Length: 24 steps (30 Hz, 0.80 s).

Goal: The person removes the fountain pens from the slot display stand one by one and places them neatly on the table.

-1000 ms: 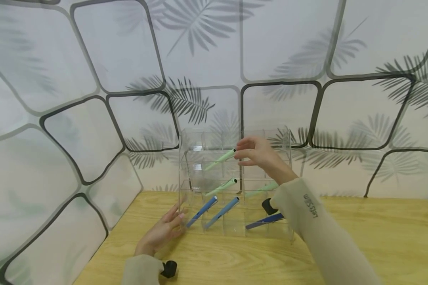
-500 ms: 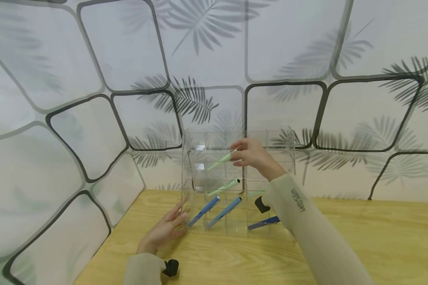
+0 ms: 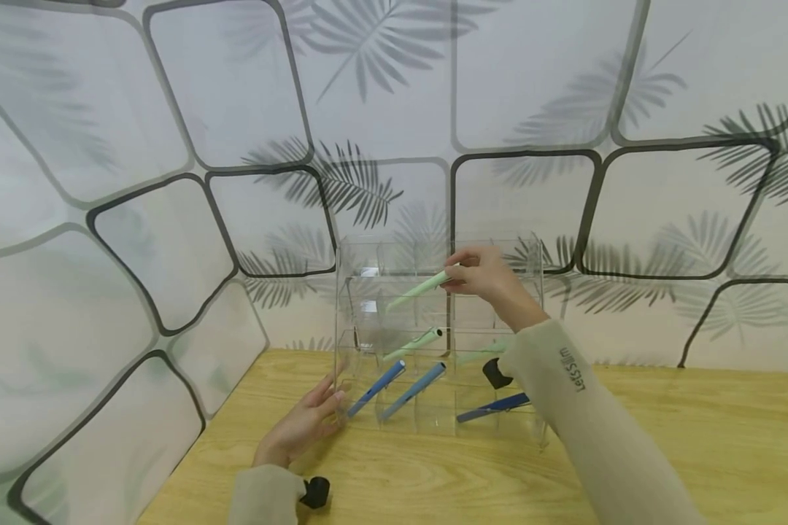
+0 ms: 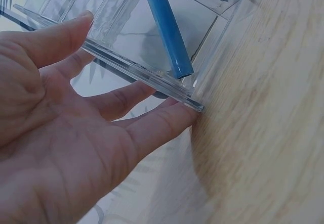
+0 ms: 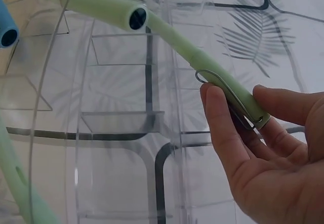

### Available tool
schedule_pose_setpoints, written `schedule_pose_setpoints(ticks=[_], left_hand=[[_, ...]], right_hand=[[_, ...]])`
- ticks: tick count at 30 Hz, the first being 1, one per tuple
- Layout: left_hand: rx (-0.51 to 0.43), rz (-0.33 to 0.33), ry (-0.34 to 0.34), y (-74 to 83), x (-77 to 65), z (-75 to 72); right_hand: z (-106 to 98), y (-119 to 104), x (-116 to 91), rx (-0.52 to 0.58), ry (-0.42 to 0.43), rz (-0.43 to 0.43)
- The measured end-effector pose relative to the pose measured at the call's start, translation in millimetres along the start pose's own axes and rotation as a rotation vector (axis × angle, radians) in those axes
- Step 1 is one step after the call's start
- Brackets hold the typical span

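A clear plastic tiered rack (image 3: pixel 354 288) stands on the table. My right hand (image 3: pixel 489 283) pinches the clip end of a light green pen (image 3: pixel 415 293) between thumb and fingers. In the head view its lower end still overlaps an upper compartment; in the right wrist view its clip (image 5: pixel 233 95) lies by the fingers. With fingers extended, my left hand (image 3: pixel 302 429) touches the rack's lower left side; in the left wrist view the thumb lies on one side of the clear panel edge (image 4: pixel 136 72) and the fingers on the other.
Lower in the rack lean a green pen (image 3: pixel 412 345), a paler green pen (image 3: pixel 476 354) at the right, a blue pen (image 3: pixel 376 388), a lighter blue pen (image 3: pixel 412 392) and a dark blue pen (image 3: pixel 492 408). Behind stands a leaf-patterned wall (image 3: pixel 394 109); below lies a wood-grain table (image 3: pixel 420 474).
The right hand moved left to the green pen's end, took hold of it, then shifted right and slightly up with the pen. The left hand has stayed at the rack's side.
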<state>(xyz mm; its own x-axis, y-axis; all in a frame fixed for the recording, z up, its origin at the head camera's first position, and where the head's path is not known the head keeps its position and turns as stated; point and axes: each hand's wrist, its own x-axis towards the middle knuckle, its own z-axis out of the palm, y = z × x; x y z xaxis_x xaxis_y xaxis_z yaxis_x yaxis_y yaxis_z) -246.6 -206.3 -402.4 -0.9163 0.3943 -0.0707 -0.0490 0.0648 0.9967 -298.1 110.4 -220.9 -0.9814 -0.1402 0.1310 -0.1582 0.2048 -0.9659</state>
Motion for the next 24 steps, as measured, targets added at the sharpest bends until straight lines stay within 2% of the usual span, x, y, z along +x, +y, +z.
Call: schedule_pose_setpoints(ticks=[7, 17, 24], left_hand=[[-0.009, 0.012, -0.018, -0.4, 1.1, -1.3], [-0.005, 0.002, -0.041, -0.9, -1.2, -3.6], [0.002, 0.004, -0.029, 1.7, -0.1, -2.8]], right_hand=[[-15.1, -4.8, -7.3, 0.036, 0.04, -0.025], [-35.2, -7.0, -19.2, 0.218, 0.074, -0.075], [-55.1, -3.6, -25.5, 0.242, 0.076, -0.104]])
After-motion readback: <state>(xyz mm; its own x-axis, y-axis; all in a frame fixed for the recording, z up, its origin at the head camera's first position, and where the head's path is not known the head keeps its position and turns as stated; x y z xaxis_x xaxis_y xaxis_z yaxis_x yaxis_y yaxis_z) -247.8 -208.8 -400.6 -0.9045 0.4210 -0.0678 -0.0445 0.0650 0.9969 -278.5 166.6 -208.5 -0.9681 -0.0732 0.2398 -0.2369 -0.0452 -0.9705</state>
